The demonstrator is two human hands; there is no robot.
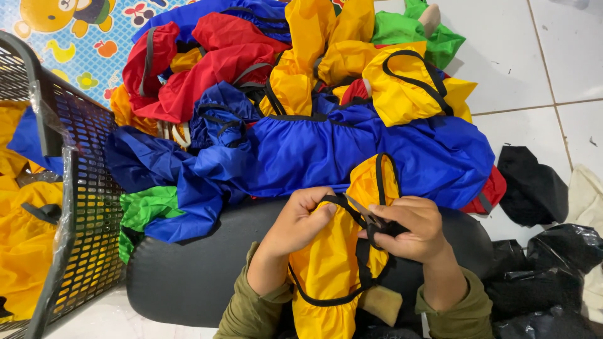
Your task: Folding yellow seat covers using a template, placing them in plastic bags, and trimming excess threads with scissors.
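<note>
Near centre, on black cushion (188, 276): left hand (300, 223) grips yellow bag (330, 263), right hand (408, 229) pinches black strap (367, 235); strap might tangle if tugged.

Yellow cloth bag (326, 263) thin, smooth, slight sheen, matt black trim; black cushion (188, 270) smooth leathery; basket (94, 207) perforated black plastic; floor (521, 69) glossy white tile.

Crumpled black plastic bags (553, 270) at four o'clock on white floor tiles; no labels, signs or screens in view.
</note>
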